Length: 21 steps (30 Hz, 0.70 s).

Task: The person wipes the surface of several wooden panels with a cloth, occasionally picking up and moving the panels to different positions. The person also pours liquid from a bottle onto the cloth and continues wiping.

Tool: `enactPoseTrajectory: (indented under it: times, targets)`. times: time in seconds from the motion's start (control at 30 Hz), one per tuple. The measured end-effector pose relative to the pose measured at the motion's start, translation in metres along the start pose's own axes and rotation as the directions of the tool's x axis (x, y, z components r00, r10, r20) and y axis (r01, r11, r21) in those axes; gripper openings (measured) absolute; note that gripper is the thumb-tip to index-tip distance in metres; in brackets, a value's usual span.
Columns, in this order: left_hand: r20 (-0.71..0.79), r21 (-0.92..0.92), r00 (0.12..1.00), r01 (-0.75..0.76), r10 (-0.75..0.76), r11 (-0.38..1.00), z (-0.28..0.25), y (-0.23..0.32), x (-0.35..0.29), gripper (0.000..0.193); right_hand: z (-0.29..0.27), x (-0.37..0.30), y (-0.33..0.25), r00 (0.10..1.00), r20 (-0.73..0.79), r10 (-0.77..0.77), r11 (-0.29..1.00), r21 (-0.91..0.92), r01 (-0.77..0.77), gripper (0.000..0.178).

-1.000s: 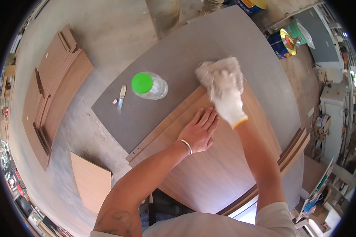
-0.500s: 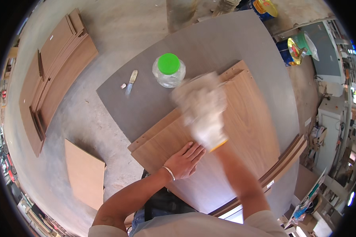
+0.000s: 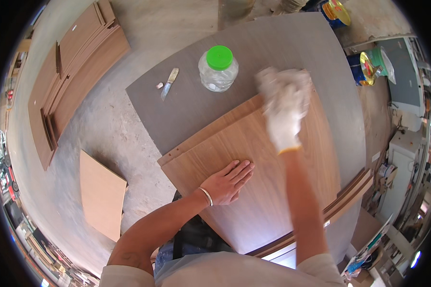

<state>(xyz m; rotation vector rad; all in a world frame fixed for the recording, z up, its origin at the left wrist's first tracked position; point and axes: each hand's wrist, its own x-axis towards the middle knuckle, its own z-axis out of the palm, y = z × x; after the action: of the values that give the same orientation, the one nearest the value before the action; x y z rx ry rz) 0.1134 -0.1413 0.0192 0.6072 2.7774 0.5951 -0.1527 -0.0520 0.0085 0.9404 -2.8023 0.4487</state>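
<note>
Board (image 3: 268, 196) lies flat on the grey table (image 3: 172, 119), right before you, its wood grain showing plainly, and a second edge (image 3: 213, 125) with small dark holes runs along its far-left side. Your bare left hand (image 3: 226, 183) rests palm down on the board, fingers stretched out and nearly together, gripping nothing; a bracelet (image 3: 206, 196) circles that wrist. Your right hand (image 3: 285, 112) wears a white glove with a yellow cuff (image 3: 289, 150) and is at the board's far end, well apart from the left. Its fingers are blurred (something pale and bunched, like cloth, seems to be there), so you cannot tell from this view whether that grip is wide, narrow or closed on anything. Beyond the board, a clear jar (image 3: 218, 79) with a green lid (image 3: 220, 57) stands on the table, and left of it lie a scraper (image 3: 170, 83) and, just beside that, a small scrap (image 3: 159, 86). Wooden strips (image 3: 352, 193) lie by the board's right side. Off to your left, brown panels (image 3: 81, 71) are stacked, with a paler panel (image 3: 100, 196) nearer you.
</note>
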Motion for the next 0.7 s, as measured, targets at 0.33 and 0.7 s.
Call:
enactPoseTrajectory:
  times: [0.33,0.7]
  targets:
    - [-0.078,0.068,0.997,-0.005,0.011,0.998,-0.009,0.002,0.002,0.073,-0.003,-0.045,-0.037,0.940,0.030,-0.339,0.905,0.284,0.317,0.026]
    - [-0.268,0.063,0.962,-0.046,0.061,0.997,0.026,-0.005,0.005,0.063,0.007,-0.112,-0.207,0.732,0.405,-0.548,0.813,0.463,0.353,0.037]
